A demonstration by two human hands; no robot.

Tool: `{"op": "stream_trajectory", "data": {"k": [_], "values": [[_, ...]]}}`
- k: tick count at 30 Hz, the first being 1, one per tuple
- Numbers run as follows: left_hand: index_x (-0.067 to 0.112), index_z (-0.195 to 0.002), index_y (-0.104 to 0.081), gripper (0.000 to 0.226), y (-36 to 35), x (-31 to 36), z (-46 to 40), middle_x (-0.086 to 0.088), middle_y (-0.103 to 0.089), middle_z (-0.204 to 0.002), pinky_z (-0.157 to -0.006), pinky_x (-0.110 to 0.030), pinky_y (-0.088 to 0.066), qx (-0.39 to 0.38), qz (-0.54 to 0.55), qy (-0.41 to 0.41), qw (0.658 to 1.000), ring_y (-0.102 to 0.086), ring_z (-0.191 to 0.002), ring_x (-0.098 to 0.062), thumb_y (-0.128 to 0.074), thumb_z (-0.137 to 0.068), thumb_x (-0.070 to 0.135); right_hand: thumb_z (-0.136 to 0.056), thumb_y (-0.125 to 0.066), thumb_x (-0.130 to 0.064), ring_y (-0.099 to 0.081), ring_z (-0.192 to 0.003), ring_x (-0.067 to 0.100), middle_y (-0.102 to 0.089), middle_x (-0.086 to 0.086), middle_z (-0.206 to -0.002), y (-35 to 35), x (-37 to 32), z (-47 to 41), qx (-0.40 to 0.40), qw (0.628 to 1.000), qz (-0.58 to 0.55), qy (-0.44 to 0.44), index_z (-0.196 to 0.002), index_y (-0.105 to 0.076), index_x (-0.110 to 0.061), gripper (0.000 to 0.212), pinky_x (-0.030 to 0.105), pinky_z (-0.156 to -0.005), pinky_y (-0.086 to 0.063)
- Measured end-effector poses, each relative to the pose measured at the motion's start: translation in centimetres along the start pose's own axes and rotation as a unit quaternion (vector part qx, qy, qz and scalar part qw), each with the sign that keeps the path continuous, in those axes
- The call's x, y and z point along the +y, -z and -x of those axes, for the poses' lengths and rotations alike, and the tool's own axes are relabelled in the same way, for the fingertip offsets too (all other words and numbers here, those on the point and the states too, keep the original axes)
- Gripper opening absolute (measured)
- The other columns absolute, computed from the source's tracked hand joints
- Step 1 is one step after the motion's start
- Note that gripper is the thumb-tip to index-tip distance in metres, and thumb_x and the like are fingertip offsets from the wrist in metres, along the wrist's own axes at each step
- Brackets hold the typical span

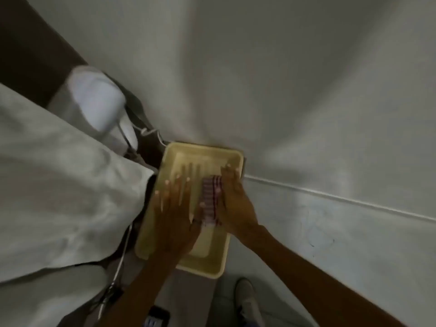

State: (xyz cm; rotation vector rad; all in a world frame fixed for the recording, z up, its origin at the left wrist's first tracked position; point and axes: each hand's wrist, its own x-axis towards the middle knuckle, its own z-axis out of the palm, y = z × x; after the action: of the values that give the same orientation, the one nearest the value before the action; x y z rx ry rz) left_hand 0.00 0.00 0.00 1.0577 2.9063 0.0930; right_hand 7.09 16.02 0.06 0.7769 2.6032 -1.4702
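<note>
A pale yellow rectangular tray sits in the corner where two white walls meet. Inside it lies a small folded checked cloth, red and white. My left hand lies flat on the tray's left half, its fingers straight and spread, the thumb touching the cloth's left edge. My right hand presses on the cloth's right side, its fingers straight and reaching toward the tray's far right rim. The cloth's right part is hidden under that hand.
A bed with white sheets fills the left side, close against the tray. A white lamp-like object and thin white cables lie behind the tray. A dark headboard is at far left. A shoe shows below.
</note>
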Motion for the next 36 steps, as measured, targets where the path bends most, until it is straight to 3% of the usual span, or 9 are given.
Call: {"op": "stream_trajectory", "data": {"k": [3, 8, 11, 17, 23, 27, 30, 33, 36], "values": [[0.010, -0.167, -0.035, 0.078, -6.8, -2.9, 0.4, -0.024, -0.040, -0.169, -0.124, -0.070, -0.034, -0.046, 0.023, 0.064, 0.997, -0.036, -0.157, -0.049, -0.017, -0.110, 0.061, -0.111, -0.038, -0.024, -0.013, -0.166, 0.035, -0.016, 0.016, -0.177, -6.4, 3.4, -4.3, -0.016, 1.000, -0.003, -0.013, -0.168, -0.017, -0.006, 0.063, 0.049, -0.137, -0.015], [0.015, -0.170, -0.025, 0.076, -14.3, -6.8, 1.1, -0.018, -0.027, -0.176, -0.132, -0.068, -0.017, -0.068, 0.025, 0.095, 0.993, -0.018, -0.164, -0.048, -0.025, -0.104, 0.053, -0.104, -0.052, -0.044, 0.017, -0.165, 0.037, 0.009, 0.012, -0.180, -15.1, 8.1, -8.4, -0.029, 0.989, 0.146, -0.017, -0.170, -0.010, -0.019, 0.082, 0.058, -0.134, 0.010], [0.015, -0.171, -0.021, 0.077, -16.4, -7.3, 1.6, -0.016, -0.020, -0.179, -0.134, -0.067, -0.009, -0.080, 0.042, 0.107, 0.990, -0.010, -0.165, -0.047, -0.034, -0.099, 0.039, -0.094, -0.062, -0.028, 0.011, -0.167, 0.033, -0.002, 0.007, -0.181, -17.6, 9.1, -9.1, -0.014, 0.985, 0.166, 0.042, -0.168, -0.022, -0.021, 0.085, 0.062, -0.133, 0.013], [0.014, -0.169, -0.015, 0.076, -15.0, -2.7, 2.5, -0.019, -0.017, -0.179, -0.133, -0.069, -0.011, -0.042, 0.053, 0.103, 0.992, -0.006, -0.165, -0.047, -0.027, -0.098, 0.038, -0.092, -0.056, 0.004, 0.009, -0.167, 0.035, -0.008, 0.013, -0.180, -13.7, 7.7, -9.0, -0.035, 0.995, 0.044, 0.087, -0.167, -0.025, -0.012, 0.082, 0.060, -0.134, 0.004], [0.011, -0.170, -0.017, 0.074, -13.2, 5.0, 4.1, -0.020, -0.008, -0.178, -0.133, -0.066, -0.011, 0.034, 0.003, 0.035, 0.999, -0.006, -0.164, -0.046, -0.041, -0.106, 0.040, -0.091, -0.033, -0.012, 0.017, -0.164, 0.028, -0.015, 0.014, -0.178, -5.0, 9.2, -0.6, 0.069, 0.982, -0.073, 0.161, -0.165, -0.028, -0.011, 0.075, 0.058, -0.136, 0.005], [0.017, -0.171, -0.013, 0.076, -14.8, 11.6, 6.0, -0.015, -0.003, -0.179, -0.136, -0.054, -0.001, 0.034, 0.057, -0.016, 0.998, 0.000, -0.166, -0.039, -0.028, -0.108, 0.057, -0.093, -0.040, -0.006, 0.027, -0.161, 0.004, 0.012, -0.023, -0.174, -2.2, 17.3, 6.3, 0.070, 0.989, -0.066, 0.108, -0.167, -0.006, -0.031, 0.086, 0.057, -0.135, 0.000], [0.018, -0.171, -0.010, 0.078, -18.0, 16.6, 8.7, -0.015, -0.007, -0.180, -0.136, -0.053, -0.005, -0.006, 0.100, -0.055, 0.993, -0.001, -0.167, -0.037, -0.037, -0.106, 0.054, -0.093, -0.059, 0.010, 0.023, -0.161, 0.005, 0.033, -0.054, -0.153, -2.4, 25.8, 11.4, 0.044, 0.998, -0.049, -0.003, -0.156, 0.015, -0.056, 0.118, 0.065, -0.133, -0.015], [0.021, -0.171, -0.009, 0.078, -23.0, 20.3, 11.4, -0.011, -0.002, -0.180, -0.135, -0.053, -0.005, -0.076, 0.118, -0.078, 0.987, 0.003, -0.167, -0.033, -0.033, -0.106, 0.055, -0.093, -0.064, 0.009, 0.028, -0.157, 0.002, 0.036, -0.053, -0.151, -3.7, 34.5, 15.5, 0.029, 0.996, -0.018, -0.078, -0.154, 0.019, -0.057, 0.122, 0.061, -0.136, -0.007], [0.023, -0.171, -0.006, 0.076, -29.2, 22.1, 13.5, -0.010, 0.000, -0.181, -0.136, -0.052, -0.003, -0.141, 0.111, -0.087, 0.980, 0.006, -0.167, -0.033, -0.028, -0.106, 0.057, -0.096, -0.060, 0.006, 0.033, -0.155, 0.005, 0.024, -0.024, -0.167, -5.3, 42.4, 18.1, 0.013, 0.991, -0.002, -0.132, -0.158, 0.010, -0.032, 0.101, 0.057, -0.136, 0.000]]}}
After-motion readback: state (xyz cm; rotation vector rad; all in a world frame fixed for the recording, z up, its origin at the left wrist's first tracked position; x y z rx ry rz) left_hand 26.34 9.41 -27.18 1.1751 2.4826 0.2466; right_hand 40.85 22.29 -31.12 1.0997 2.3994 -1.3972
